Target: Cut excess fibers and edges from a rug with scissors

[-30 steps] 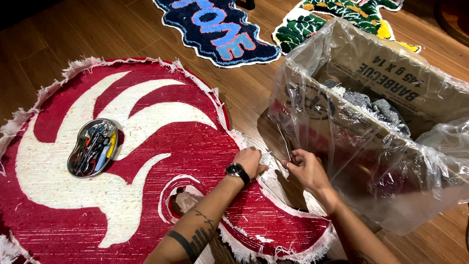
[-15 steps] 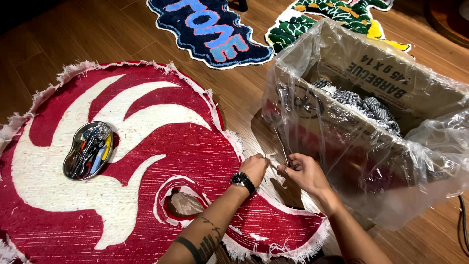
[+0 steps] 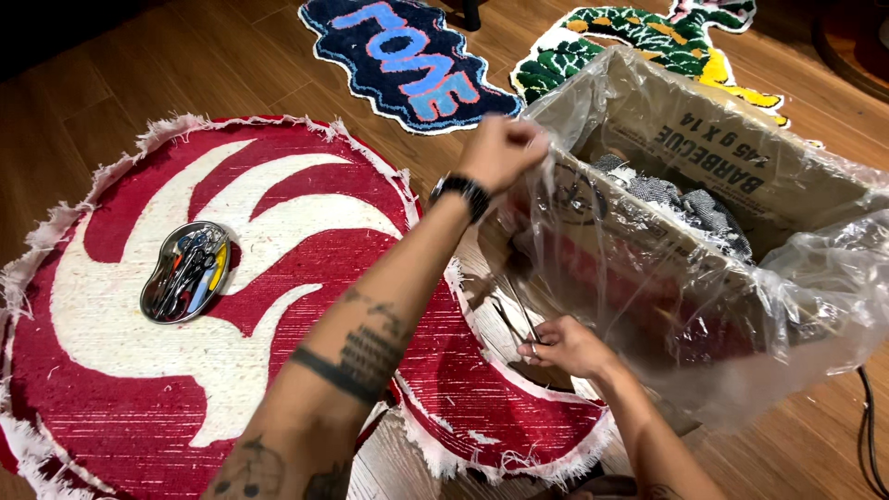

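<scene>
A round red and white tufted rug [image 3: 278, 268] with a frayed white border lies on the wood floor. My left hand [image 3: 500, 150], with a black watch on its wrist, is raised in a fist at the near rim of a cardboard box [image 3: 704, 139] lined with clear plastic [image 3: 815, 306]. What the fist holds is hidden. My right hand [image 3: 567, 346] stays low at the rug's right edge, gripping thin metal scissors [image 3: 515, 310] whose blades point up and left. Grey scraps [image 3: 685, 199] lie inside the box.
A kidney-shaped metal tray [image 3: 153, 287] with several small tools sits on the rug's left half. A dark blue rug with coloured letters [image 3: 407, 60] and a green and yellow rug [image 3: 648, 37] lie beyond. A black cable [image 3: 866, 435] runs at the right edge.
My left hand has left the rug's edge and risen to the box rim. The right hand has stayed at the rug's edge with the scissors.
</scene>
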